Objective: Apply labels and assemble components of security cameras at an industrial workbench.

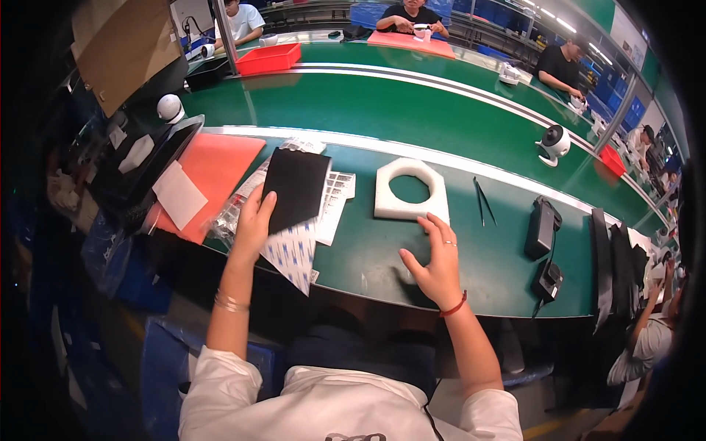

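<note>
My left hand [254, 224] is closed on the edge of a black rectangular sheet [300, 184], thumb on top. A white backing paper with blue marks [293, 256] hangs from beneath its lower end; how far the two are joined I cannot tell. Under the sheet lie sheets of small labels [340, 185] and crinkled clear plastic. My right hand [435, 259] holds nothing, its thumb spread from the fingers. Its fingertips reach the near edge of a white foam block [388, 207] with a round hole; contact is unclear. Black tweezers [482, 202] lie to the right of the block.
Two black adapter-like blocks with a cable [543, 228] and black strips [603, 257] lie at right. An orange mat [220, 165] with white paper [180, 195] is at left. Beyond runs a green conveyor [353, 95] with a white camera [555, 141]. Several people work across it.
</note>
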Demonstrator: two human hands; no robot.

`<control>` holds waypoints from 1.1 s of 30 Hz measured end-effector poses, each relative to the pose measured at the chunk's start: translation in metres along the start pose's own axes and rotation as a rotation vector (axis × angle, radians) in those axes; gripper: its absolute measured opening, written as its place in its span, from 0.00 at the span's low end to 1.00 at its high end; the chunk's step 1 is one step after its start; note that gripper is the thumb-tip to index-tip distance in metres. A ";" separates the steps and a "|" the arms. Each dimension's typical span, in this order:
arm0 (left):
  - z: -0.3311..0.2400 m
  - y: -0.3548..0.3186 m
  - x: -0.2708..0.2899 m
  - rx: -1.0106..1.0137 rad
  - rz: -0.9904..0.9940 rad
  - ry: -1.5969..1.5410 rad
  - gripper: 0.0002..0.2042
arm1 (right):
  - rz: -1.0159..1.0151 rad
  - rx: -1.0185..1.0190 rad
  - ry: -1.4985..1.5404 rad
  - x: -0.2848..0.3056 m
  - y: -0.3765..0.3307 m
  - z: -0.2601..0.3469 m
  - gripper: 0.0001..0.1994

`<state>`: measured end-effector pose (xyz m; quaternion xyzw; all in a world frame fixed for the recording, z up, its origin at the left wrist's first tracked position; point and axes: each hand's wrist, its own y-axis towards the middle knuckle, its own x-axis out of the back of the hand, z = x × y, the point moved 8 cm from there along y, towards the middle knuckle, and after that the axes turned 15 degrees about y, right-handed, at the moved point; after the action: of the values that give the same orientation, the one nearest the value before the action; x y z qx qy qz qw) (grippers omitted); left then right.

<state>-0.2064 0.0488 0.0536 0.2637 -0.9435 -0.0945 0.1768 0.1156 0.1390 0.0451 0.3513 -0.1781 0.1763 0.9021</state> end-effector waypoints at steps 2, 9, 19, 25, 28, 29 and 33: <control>0.015 0.008 0.017 -0.044 -0.129 0.852 0.27 | 0.033 0.021 -0.131 -0.005 0.001 -0.005 0.31; 0.033 -0.014 -0.041 -0.234 -0.115 1.268 0.30 | 0.134 0.044 -0.423 -0.018 0.008 -0.025 0.35; 0.027 -0.025 -0.037 -0.274 -0.195 1.125 0.26 | 0.051 0.043 -0.413 -0.025 0.002 -0.019 0.32; 0.025 -0.024 -0.040 -0.266 -0.231 1.081 0.24 | 0.038 0.018 -0.392 -0.020 0.002 -0.022 0.33; 0.025 -0.025 -0.038 -0.285 -0.247 1.086 0.25 | 0.041 0.028 -0.390 -0.021 0.002 -0.020 0.33; 0.025 -0.024 -0.037 -0.291 -0.255 1.079 0.26 | 0.040 0.043 -0.389 -0.023 0.003 -0.018 0.33; 0.019 -0.021 -0.031 -0.339 -0.256 1.038 0.27 | 0.062 0.090 -0.313 -0.024 0.008 -0.008 0.34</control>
<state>-0.1791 0.0494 0.0211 0.3561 -0.6647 -0.1235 0.6451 0.0925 0.1457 0.0340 0.4091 -0.3191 0.1550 0.8407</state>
